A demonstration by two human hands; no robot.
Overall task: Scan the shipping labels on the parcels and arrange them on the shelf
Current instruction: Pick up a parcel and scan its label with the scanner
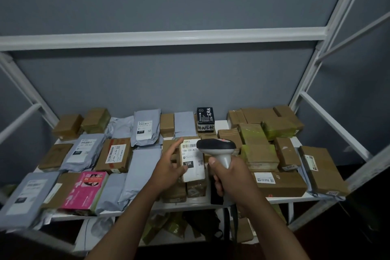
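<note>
My right hand (230,177) grips the handle of a grey and black barcode scanner (217,148), its head pointing left over a brown parcel with a white label (193,161) marked 15H. My left hand (169,167) rests against that parcel's left side, fingers fairly straight, thumb on the label's lower edge. The parcel lies among many others on the white shelf (190,203).
Grey mailer bags (145,127), brown boxes (280,183), a pink box (85,189) and a black box (205,119) cover the shelf. White frame bars (164,37) cross above and at both sides. More packets lie on a lower level (166,228).
</note>
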